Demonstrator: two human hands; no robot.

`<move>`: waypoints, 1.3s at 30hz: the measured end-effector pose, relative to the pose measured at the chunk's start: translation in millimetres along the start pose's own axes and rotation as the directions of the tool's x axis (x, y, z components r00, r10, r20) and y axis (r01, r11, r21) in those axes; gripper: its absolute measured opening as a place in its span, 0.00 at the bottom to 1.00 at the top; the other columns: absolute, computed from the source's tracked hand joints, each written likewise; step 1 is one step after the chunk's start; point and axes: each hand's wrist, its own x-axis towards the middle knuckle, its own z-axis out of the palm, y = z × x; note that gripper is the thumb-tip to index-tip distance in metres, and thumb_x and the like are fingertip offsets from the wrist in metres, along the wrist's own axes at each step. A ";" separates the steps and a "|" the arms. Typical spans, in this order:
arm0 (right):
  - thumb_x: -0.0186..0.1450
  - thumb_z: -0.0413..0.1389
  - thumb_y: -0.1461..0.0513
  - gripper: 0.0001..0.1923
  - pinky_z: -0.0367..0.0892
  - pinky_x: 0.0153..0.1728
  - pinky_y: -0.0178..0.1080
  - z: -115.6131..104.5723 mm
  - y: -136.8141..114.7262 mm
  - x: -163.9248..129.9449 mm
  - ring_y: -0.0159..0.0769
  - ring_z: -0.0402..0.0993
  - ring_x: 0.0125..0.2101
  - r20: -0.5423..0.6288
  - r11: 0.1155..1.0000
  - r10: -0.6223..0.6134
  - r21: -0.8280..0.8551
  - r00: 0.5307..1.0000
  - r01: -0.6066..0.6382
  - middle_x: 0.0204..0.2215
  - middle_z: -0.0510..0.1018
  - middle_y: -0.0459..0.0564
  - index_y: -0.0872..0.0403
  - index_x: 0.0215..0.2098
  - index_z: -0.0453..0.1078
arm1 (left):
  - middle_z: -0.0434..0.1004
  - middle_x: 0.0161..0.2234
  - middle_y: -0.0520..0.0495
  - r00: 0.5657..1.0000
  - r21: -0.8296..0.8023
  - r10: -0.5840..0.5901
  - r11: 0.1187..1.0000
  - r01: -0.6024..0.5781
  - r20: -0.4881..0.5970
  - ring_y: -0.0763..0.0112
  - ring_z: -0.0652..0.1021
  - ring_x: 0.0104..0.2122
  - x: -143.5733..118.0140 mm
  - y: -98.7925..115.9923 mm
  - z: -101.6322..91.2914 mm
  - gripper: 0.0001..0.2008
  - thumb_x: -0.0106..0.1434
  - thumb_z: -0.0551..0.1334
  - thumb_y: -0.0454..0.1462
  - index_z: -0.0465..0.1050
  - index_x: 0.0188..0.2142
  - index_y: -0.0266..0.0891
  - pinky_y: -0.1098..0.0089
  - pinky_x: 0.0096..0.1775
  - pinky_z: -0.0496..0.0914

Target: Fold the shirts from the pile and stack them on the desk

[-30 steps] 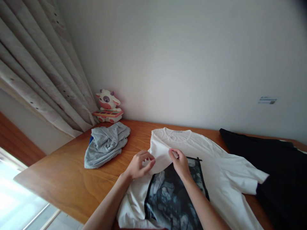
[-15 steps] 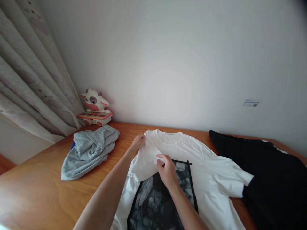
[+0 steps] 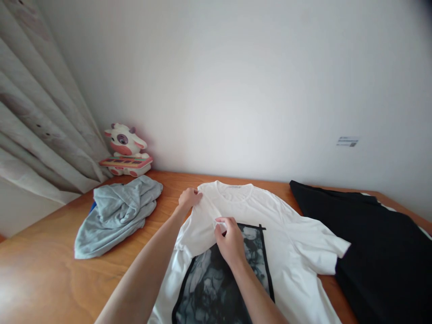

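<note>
A white T-shirt [image 3: 286, 225] lies spread face up, its round collar toward the wall and a dark framed print [image 3: 212, 288] on its front. At the shoulder edge left of the collar, my left hand [image 3: 189, 198] is closed on the cloth, thumb on top. The left sleeve is folded inward over the shirt's front and covers a corner of the print. My right hand [image 3: 231, 240] pinches this folded white cloth between thumb and forefinger, just above the print. The right sleeve [image 3: 324, 240] stretches out flat, its end beside black cloth.
A crumpled grey garment [image 3: 118, 213] lies to the left on the wooden surface [image 3: 81, 288]. Behind it stands a cow-shaped toy keyboard [image 3: 126, 153] near the curtain [image 3: 43, 121]. Black clothing [image 3: 378, 243] lies at the right. The white wall [image 3: 236, 90] bounds the back.
The whole view has shifted slightly, so things appear a little further left. Both hands keep their hold on the shirt, and more of the left thumb shows.
</note>
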 end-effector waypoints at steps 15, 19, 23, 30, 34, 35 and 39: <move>0.64 0.51 0.63 0.12 0.72 0.44 0.41 3.1 12.3 5.9 0.42 0.79 0.40 -0.066 0.999 -0.045 0.019 0.997 0.046 0.39 0.81 0.54 0.52 0.42 0.75 | 0.79 0.51 0.42 0.836 -0.057 0.548 0.835 -0.547 -0.001 0.61 0.77 0.50 -64.7 -6.6 -32.1 0.17 0.71 0.55 0.45 0.75 0.51 0.42 0.63 0.55 0.69; 0.63 0.50 0.62 0.14 0.72 0.44 0.41 0.1 17.8 10.7 0.42 0.79 0.40 -0.051 0.997 -0.061 0.034 0.997 0.063 0.39 0.82 0.55 0.53 0.41 0.75 | 0.79 0.45 0.44 0.806 -0.016 0.590 0.807 -0.590 0.051 0.62 0.79 0.42 -120.7 -40.9 -67.8 0.18 0.68 0.59 0.51 0.75 0.48 0.44 0.65 0.47 0.71; 0.63 0.49 0.58 0.16 0.71 0.40 0.42 -2.2 18.4 11.5 0.42 0.78 0.35 -0.015 0.999 -0.034 -0.005 0.999 0.033 0.38 0.83 0.55 0.54 0.42 0.76 | 0.80 0.35 0.47 0.938 0.015 0.346 0.938 -0.346 0.032 0.63 0.80 0.33 -160.6 -61.6 -71.6 0.15 0.68 0.58 0.47 0.75 0.46 0.43 0.67 0.37 0.70; 0.63 0.53 0.56 0.14 0.65 0.32 0.39 -4.7 9.3 12.2 0.42 0.75 0.26 0.106 0.984 0.024 -0.176 0.994 -0.005 0.24 0.80 0.48 0.50 0.41 0.78 | 0.83 0.34 0.49 0.968 -0.178 0.248 0.952 -0.251 -0.042 0.67 0.80 0.33 -183.7 -73.6 -56.0 0.09 0.67 0.61 0.41 0.78 0.41 0.43 0.71 0.37 0.70; 0.65 0.51 0.57 0.14 0.63 0.31 0.39 -15.2 5.8 15.7 0.42 0.74 0.26 0.112 0.964 0.030 -0.267 0.993 0.001 0.23 0.79 0.47 0.49 0.42 0.77 | 0.83 0.37 0.47 0.967 -0.197 0.238 0.948 -0.251 -0.091 0.66 0.80 0.36 -188.9 -79.4 -60.3 0.10 0.69 0.59 0.41 0.77 0.43 0.41 0.71 0.40 0.72; 0.66 0.51 0.58 0.14 0.63 0.31 0.39 -18.2 5.7 15.2 0.42 0.74 0.26 0.107 0.957 0.028 -0.291 0.994 0.005 0.24 0.78 0.48 0.49 0.43 0.77 | 0.83 0.37 0.46 0.967 -0.194 0.233 0.949 -0.249 -0.104 0.66 0.80 0.36 -189.9 -80.8 -61.1 0.11 0.69 0.58 0.41 0.77 0.44 0.41 0.71 0.40 0.72; 0.64 0.54 0.60 0.12 0.64 0.33 0.41 -26.0 4.6 5.7 0.44 0.74 0.31 0.118 0.919 -0.025 -0.388 0.993 0.069 0.29 0.79 0.54 0.52 0.42 0.77 | 0.81 0.41 0.44 0.956 -0.151 0.258 0.948 -0.279 -0.143 0.61 0.79 0.42 -193.0 -81.1 -63.2 0.10 0.67 0.59 0.37 0.77 0.45 0.41 0.65 0.47 0.72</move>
